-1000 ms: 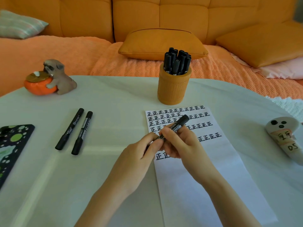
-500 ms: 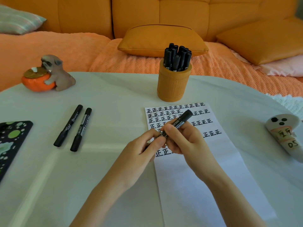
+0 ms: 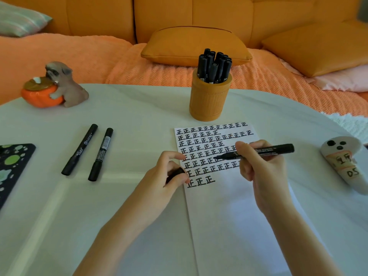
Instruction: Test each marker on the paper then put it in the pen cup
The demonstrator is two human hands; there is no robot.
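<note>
My right hand (image 3: pixel 258 166) grips an uncapped black marker (image 3: pixel 266 151) that lies almost level above the paper (image 3: pixel 229 206), its tip pointing left over the rows of written marks. My left hand (image 3: pixel 167 176) curls round the black cap (image 3: pixel 176 173) at the paper's left edge. An orange pen cup (image 3: pixel 209 98) holding several black markers stands just beyond the paper. Two capped black markers (image 3: pixel 79 149) (image 3: pixel 100 154) lie side by side on the table to the left.
A dog-and-pumpkin figurine (image 3: pixel 53 86) sits at the far left of the white table (image 3: pixel 139 108). A black case with green spots (image 3: pixel 10 166) lies at the left edge. A white ghost-shaped object (image 3: pixel 342 162) lies at the right. An orange sofa with cushions (image 3: pixel 195 44) is behind.
The hands have pulled apart: the cap came off in my left hand, and my right hand swung the marker to the right so that it lies level with its tip bare.
</note>
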